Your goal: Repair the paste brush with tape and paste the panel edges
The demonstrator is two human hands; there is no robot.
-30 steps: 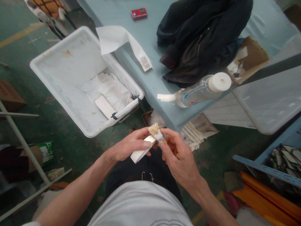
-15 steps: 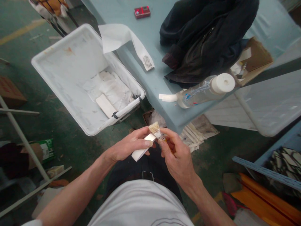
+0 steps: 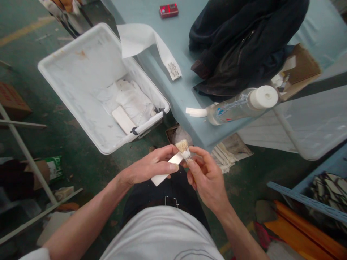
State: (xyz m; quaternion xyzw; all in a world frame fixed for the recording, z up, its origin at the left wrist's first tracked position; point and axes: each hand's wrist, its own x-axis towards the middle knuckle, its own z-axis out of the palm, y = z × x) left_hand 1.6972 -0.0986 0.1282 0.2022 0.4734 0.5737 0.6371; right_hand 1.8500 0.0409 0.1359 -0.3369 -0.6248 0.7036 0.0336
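Note:
My left hand grips a flat white strip, thumb on top. My right hand pinches a small brush with pale bristles by its ferrule, the bristles pointing up and touching the upper end of the strip. Both hands are held over my lap, just in front of the corner of a light blue table. Another white strip lies at the table's near edge beside a clear bottle with a white cap.
A white plastic bin holding white pieces stands on the left on the green floor. On the table are a dark jacket, a red box, white paper and a cardboard box. Metal rails cross the lower left.
The brush has been drawn slightly up along the strip's end and my right fingers have shifted lower on it. The view has drifted a little; both hands stay together.

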